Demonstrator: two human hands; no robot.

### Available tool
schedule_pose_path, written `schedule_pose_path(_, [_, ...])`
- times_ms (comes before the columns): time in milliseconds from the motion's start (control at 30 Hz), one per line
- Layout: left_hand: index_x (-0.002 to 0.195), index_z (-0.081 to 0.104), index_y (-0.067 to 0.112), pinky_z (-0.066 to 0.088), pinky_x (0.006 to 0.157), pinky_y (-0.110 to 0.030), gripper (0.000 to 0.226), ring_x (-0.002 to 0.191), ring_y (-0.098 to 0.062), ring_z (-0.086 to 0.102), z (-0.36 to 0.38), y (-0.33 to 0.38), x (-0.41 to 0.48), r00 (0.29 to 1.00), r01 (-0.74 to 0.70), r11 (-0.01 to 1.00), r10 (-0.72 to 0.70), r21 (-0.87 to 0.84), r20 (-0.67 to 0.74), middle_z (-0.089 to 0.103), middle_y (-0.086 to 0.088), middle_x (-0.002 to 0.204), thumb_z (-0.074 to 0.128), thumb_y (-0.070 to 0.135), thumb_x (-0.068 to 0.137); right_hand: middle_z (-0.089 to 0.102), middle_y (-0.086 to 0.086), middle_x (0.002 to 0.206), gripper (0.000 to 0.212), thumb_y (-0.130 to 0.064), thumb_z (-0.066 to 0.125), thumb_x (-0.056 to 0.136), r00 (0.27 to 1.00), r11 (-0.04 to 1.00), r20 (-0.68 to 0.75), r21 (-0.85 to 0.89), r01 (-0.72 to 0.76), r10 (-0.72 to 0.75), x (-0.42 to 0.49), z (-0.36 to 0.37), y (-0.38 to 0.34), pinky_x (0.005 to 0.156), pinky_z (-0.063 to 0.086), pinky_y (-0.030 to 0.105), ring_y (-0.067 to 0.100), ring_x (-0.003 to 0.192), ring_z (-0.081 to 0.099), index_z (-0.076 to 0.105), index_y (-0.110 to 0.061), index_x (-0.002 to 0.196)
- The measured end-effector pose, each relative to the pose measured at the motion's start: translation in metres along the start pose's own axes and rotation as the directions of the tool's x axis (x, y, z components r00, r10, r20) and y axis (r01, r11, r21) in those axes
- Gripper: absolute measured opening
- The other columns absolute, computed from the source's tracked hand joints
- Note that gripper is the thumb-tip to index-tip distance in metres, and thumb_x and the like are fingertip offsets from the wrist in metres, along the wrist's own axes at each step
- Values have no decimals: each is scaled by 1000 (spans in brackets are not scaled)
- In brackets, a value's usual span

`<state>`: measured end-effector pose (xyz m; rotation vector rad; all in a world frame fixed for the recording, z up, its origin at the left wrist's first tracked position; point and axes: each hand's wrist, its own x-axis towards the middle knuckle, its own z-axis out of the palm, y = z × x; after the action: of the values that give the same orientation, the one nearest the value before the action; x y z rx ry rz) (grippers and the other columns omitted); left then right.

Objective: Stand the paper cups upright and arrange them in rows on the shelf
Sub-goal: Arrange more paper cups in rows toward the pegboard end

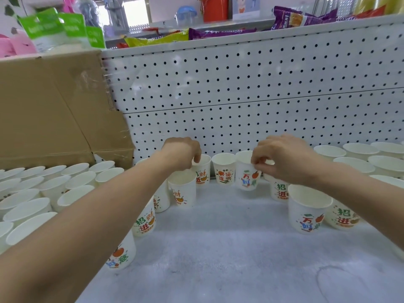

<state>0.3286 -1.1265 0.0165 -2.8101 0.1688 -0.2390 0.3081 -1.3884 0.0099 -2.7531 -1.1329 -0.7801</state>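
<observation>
Pinching paper cups (pixel 246 178) by rims, left hand (pixel 181 154), right hand (pixel 284 158); white shelf (pixel 229 237), pegboard (pixel 240 84) behind

White paper cups printed with coloured characters and fruit motifs, all upright, mouths up, on the pale textured shelf (pixel 218 248).

- Left block of cups (pixel 43 193): dense rows, rims touching or nearly so.
- Right rear cluster of cups (pixel 360 154): packed likewise.
- Back row, at the shelf's rear edge, three side by side:
  - back-left cup (pixel 202 174), rim pinched by left hand (pixel 181 154)
  - back-middle cup (pixel 223 171), free
  - back-right cup (pixel 246 174), rim pinched by right hand (pixel 284 158), outline blurred
- Diagonal file of four cups (pixel 181 191) runs forward-left.
- Right front trio of cups (pixel 308 208): close together.
</observation>
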Motion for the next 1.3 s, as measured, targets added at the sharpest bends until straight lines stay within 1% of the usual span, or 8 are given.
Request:
schedule_pose_path(167, [115, 62, 34, 45, 69, -29, 27, 96, -13, 57, -8, -7, -6, 995, 21, 985, -38, -174, -95, 61, 9, 112, 58, 21, 92, 59, -11, 80, 7, -25, 63, 88, 976, 991, -185, 78, -105, 118, 3, -16, 11, 65, 40, 29, 15, 78, 54, 70, -23, 89])
schedule_pose_path(400, [111, 67, 28, 54, 85, -35, 20, 90, -10, 58, -22, -23, -43, 997, 19, 914, -46, -405, -56, 65, 10, 105, 62, 27, 92, 62, -10, 90, 8, -35, 57, 90, 992, 997, 123, -74, 18, -8, -1, 12, -5, 80, 40, 28, 13, 85, 53, 65, -32, 89])
schedule_pose_path(533, [109, 69, 25, 47, 74, -21, 18, 86, -5, 60, -25, -36, -70, 999, 15, 881, -38, -474, -39, 66, 11, 100, 62, 25, 92, 62, -12, 101, 16, -42, 57, 90, 986, 991, 166, -130, 42, -20, 1, 13, -13, 78, 33, 26, 10, 93, 50, 64, -33, 100])
schedule_pose_path(667, [101, 73, 24, 47, 67, -21, 16, 79, -2, 59, -23, -48, -96, 997, 55, 906, -69, -419, -18, 68, 13, 91, 64, 33, 90, 57, -10, 110, 32, -52, 52, 91, 997, 998, 66, -47, 47, -44, 13, 2, -47, 74, 30, 28, 13, 102, 51, 58, -34, 117])
schedule_pose_path(800, [86, 75, 29, 58, 74, -37, 21, 79, -6, 64, -12, -49, -106, 983, 176, 932, -149, -318, 110, 70, 15, 83, 76, 48, 76, 54, -4, 115, 32, -41, 55, 92, 992, 989, 78, 120, 91, -101, 44, 23, -108, 69, 34, 29, 18, 104, 53, 58, -27, 121])
schedule_pose_path(933, [84, 76, 28, 58, 78, -37, 10, 82, -8, 65, -7, -44, -104, 980, 179, 948, -147, -264, 136, 72, 13, 84, 78, 33, 76, 58, 2, 107, 18, -24, 51, 93, 995, 991, 75, 118, 60, -69, 65, 55, -135, 68, 44, 33, 23, 102, 54, 62, -16, 105])
schedule_pose_path(1067, [86, 75, 28, 58, 70, -33, 5, 78, -5, 63, -6, -39, -103, 993, 113, 959, -105, -260, 46, 71, 15, 82, 71, 29, 82, 48, -5, 86, 14, -16, 49, 91, 994, 984, 68, 159, 75, -87, 54, 47, -115, 63, 37, 31, 19, 87, 52, 63, -17, 90])
schedule_pose_path(1300, [91, 77, 25, 56, 68, -26, 10, 76, -2, 63, -1, -16, -90, 1000, -20, 913, 10, -406, -27, 69, 16, 80, 70, 26, 84, 63, -6, 91, 11, -23, 58, 90, 980, 996, 195, 80, 27, -42, 19, 24, -55, 75, 48, 35, 19, 89, 57, 69, -24, 93])
